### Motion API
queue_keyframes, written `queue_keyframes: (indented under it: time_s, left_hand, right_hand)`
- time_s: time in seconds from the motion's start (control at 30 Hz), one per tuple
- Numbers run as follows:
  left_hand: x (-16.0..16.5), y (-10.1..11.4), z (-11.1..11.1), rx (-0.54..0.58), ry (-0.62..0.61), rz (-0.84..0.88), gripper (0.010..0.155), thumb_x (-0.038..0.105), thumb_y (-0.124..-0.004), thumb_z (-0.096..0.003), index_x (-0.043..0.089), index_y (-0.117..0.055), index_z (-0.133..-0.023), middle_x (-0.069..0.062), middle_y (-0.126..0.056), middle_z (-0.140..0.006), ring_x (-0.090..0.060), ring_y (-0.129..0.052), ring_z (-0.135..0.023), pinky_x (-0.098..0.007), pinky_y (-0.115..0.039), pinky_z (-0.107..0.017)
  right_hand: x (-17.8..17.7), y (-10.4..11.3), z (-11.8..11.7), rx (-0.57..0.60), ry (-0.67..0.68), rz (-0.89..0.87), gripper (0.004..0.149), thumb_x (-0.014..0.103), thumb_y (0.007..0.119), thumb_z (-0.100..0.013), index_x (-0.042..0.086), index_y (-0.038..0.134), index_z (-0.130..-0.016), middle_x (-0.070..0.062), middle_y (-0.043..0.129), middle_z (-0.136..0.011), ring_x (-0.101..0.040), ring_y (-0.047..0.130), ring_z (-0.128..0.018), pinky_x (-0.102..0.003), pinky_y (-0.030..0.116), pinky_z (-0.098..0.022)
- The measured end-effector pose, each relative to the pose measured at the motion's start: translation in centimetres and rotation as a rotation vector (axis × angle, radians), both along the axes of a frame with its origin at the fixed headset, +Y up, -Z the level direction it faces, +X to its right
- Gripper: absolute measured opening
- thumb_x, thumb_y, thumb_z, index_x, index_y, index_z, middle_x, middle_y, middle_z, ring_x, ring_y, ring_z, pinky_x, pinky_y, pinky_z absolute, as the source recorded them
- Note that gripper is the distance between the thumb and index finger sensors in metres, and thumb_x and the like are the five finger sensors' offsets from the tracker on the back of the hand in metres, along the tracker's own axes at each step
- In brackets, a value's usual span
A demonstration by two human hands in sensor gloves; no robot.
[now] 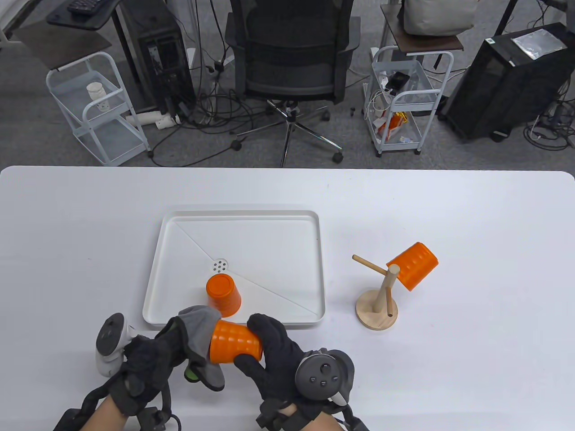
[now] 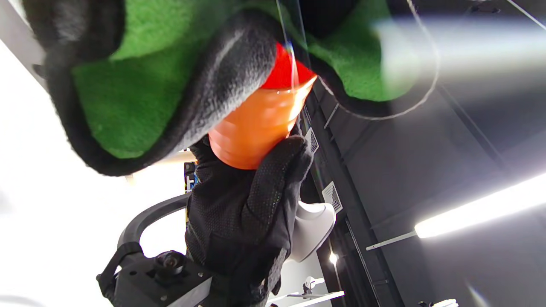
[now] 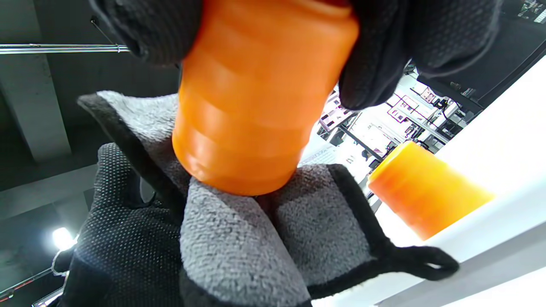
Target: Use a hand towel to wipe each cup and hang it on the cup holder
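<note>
Tray (image 1: pixel 179 233) mid-table, one cup (image 1: pixel 223 294) inside, cup holder (image 1: pixel 376 310) right of it, another cup (image 1: pixel 412 266) hung there

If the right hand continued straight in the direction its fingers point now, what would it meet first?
The right hand points up and left, toward the tray. It already grips the orange cup. Past that, probably the upside-down cup on the white tray, though depth is hard to judge.

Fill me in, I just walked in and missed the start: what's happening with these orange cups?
A person is wiping an orange cup: the right hand grips it while the left hand holds a grey hand towel over its end. Another orange cup stands upside down in the white tray, waiting. A third cup already hangs on the wooden cup holder.
</note>
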State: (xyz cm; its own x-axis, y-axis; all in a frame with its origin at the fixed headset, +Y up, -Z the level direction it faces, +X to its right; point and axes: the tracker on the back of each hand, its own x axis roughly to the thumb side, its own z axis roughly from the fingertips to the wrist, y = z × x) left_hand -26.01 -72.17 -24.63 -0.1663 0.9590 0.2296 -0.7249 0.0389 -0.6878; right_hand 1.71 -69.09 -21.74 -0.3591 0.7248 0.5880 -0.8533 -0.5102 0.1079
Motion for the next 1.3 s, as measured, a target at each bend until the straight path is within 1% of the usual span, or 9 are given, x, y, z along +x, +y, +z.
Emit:
queue_keyframes:
  time_s: [0.17,0.27,0.37,0.5,0.67,0.87,1.03,1.27,1.3]
  left_hand:
    - [0.4,0.2,0.3,0.023,0.007,-0.052,0.072,0.07,-0.064,-0.046,0.039,-0.051,-0.11,-0.003,-0.034,-0.123,-0.059,-0.067,-0.096,-0.072,-0.058,-0.066]
    - [0.6,0.4,0.4,0.027,0.021,-0.086,0.069,0.063,-0.07,-0.0484,0.04,-0.049,-0.11,-0.003,-0.033,-0.122,-0.057,-0.067,-0.096,-0.072,-0.058,-0.067]
    - [1.0,0.4,0.6,0.031,0.034,-0.133,0.07,0.06,-0.073,-0.0491,0.041,-0.046,-0.11,-0.003,-0.03,-0.122,-0.056,-0.067,-0.097,-0.072,-0.058,-0.068]
    - [1.6,0.2,0.8,0.031,0.036,-0.182,0.067,0.058,-0.075,-0.0498,0.044,-0.043,-0.107,0.0,-0.027,-0.121,-0.054,-0.066,-0.098,-0.071,-0.057,-0.068]
    - [2.0,0.0,0.9,0.031,0.025,-0.218,0.068,0.056,-0.078,-0.0498,0.047,-0.039,-0.105,0.002,-0.024,-0.12,-0.053,-0.064,-0.098,-0.072,-0.057,-0.068]
    - [2.8,0.1,1.4,0.089,0.007,-0.313,0.075,0.054,-0.081,-0.0489,0.051,-0.028,-0.102,0.004,-0.014,-0.117,-0.049,-0.063,-0.098,-0.07,-0.056,-0.07]
    - [3.3,0.4,1.8,0.202,0.011,-0.396,0.078,0.053,-0.081,-0.0485,0.051,-0.023,-0.1,0.004,-0.01,-0.115,-0.048,-0.063,-0.096,-0.069,-0.056,-0.07]
    - [3.8,0.9,2.4,0.391,0.009,-0.522,0.08,0.051,-0.082,-0.048,0.052,-0.02,-0.099,0.005,-0.007,-0.114,-0.047,-0.062,-0.096,-0.068,-0.054,-0.072]
    - [4.0,1.0,2.5,0.43,0.003,-0.547,0.08,0.05,-0.083,-0.0478,0.052,-0.021,-0.098,0.005,-0.007,-0.114,-0.047,-0.061,-0.096,-0.068,-0.053,-0.072]
  right_hand:
    - [-0.3,-0.1,0.2,-0.002,0.022,0.007,0.076,0.048,0.071,-0.049,0.005,0.038,-0.103,-0.03,0.058,-0.099,-0.047,0.088,-0.069,-0.065,0.071,-0.057]
    - [-0.3,-0.1,0.2,-0.006,0.023,0.008,0.076,0.048,0.071,-0.049,0.005,0.038,-0.103,-0.029,0.058,-0.099,-0.047,0.088,-0.069,-0.064,0.072,-0.056]
    - [-0.5,-0.2,0.2,-0.014,0.029,0.016,0.076,0.048,0.071,-0.049,0.005,0.038,-0.103,-0.03,0.058,-0.099,-0.047,0.088,-0.069,-0.064,0.072,-0.056]
    - [-1.1,-0.4,0.4,-0.019,0.05,0.042,0.075,0.049,0.07,-0.05,0.005,0.039,-0.103,-0.029,0.059,-0.099,-0.046,0.089,-0.068,-0.064,0.072,-0.057]
    - [-1.3,-0.6,0.4,-0.027,0.052,0.057,0.074,0.049,0.068,-0.05,0.005,0.039,-0.103,-0.029,0.059,-0.099,-0.046,0.089,-0.068,-0.064,0.072,-0.056]
    - [-1.2,-1.1,0.0,-0.122,0.055,0.018,0.073,0.05,0.065,-0.051,0.004,0.042,-0.102,-0.03,0.063,-0.096,-0.044,0.092,-0.062,-0.062,0.075,-0.053]
    - [-1.0,-1.6,-0.4,-0.233,0.056,-0.022,0.073,0.053,0.063,-0.051,0.003,0.045,-0.101,-0.029,0.068,-0.092,-0.04,0.096,-0.055,-0.059,0.079,-0.048]
    - [-0.6,-2.4,-1.0,-0.399,0.054,-0.061,0.074,0.057,0.059,-0.051,0.0,0.051,-0.098,-0.029,0.077,-0.081,-0.033,0.101,-0.041,-0.054,0.086,-0.038]
    - [-0.6,-2.6,-1.1,-0.428,0.054,-0.064,0.075,0.057,0.059,-0.05,-0.001,0.052,-0.097,-0.03,0.079,-0.08,-0.032,0.102,-0.039,-0.054,0.087,-0.037]
